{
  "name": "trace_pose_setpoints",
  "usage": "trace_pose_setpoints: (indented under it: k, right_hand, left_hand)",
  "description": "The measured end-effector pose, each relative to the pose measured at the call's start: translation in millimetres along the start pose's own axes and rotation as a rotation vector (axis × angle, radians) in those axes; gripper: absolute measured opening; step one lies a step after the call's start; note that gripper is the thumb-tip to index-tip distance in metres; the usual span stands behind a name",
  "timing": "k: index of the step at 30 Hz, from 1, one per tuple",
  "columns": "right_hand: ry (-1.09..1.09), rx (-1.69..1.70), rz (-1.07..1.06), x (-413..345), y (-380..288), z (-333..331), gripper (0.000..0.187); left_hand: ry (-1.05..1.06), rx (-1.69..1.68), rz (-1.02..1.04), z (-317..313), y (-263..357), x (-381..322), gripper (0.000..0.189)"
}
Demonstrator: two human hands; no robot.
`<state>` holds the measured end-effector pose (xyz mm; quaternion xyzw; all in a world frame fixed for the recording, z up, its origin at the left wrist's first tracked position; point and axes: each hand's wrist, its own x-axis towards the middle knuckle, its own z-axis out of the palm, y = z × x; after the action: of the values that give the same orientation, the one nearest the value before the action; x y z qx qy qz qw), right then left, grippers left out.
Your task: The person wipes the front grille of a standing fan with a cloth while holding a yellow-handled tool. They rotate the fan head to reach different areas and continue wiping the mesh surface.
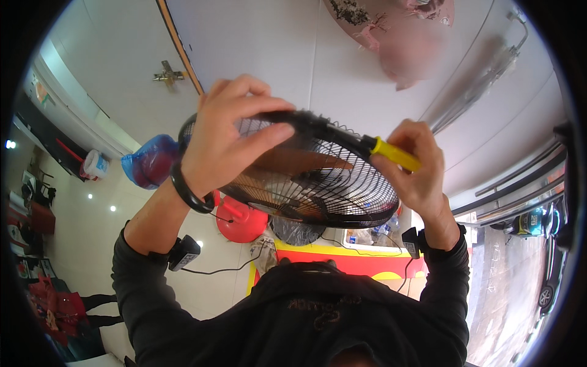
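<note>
An electric fan's black wire guard [362, 197] is tilted in front of me, with orange-brown blades [298, 160] visible inside it. My left hand [234, 133] grips the upper rim of the guard between thumb and fingers; a black bangle is on that wrist. My right hand [412, 165] holds the yellow handle of a tool [395, 154], whose dark front end lies against the guard's rim at the upper right. The tool's tip cannot be made out against the rim. Coiled wire or similar stands up along the top of the rim.
Below the guard are a red round base [242, 221], a black plastic-covered round thing [298, 230] and a white box of small items [367, 244]. A blue plastic bag [153, 161] is at the left. A white panel with a metal latch [168, 77] stands ahead. A person's legs show at lower left.
</note>
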<state>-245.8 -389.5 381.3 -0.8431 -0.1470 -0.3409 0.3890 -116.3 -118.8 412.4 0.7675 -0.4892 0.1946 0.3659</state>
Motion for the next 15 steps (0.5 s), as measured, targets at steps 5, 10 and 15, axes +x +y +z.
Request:
trace_pose_setpoints:
  k: [5, 10, 15]
  right_hand:
    - [-0.028, -0.334, -0.229, -2.1, 2.2, -3.6, 0.026]
    - [-0.247, 0.159, 0.419, 12.2, -12.6, -7.2, 0.030]
    - [-0.178, -0.151, 0.082, 13.4, -10.2, -0.3, 0.031]
  left_hand:
    - [-0.042, 0.041, 0.005, 1.9, -0.3, 3.0, 0.026]
    - [-0.036, 0.077, 0.011, 1.0, 0.5, 2.3, 0.027]
    - [0.026, 0.044, 0.013, 4.3, -0.7, 1.6, 0.023]
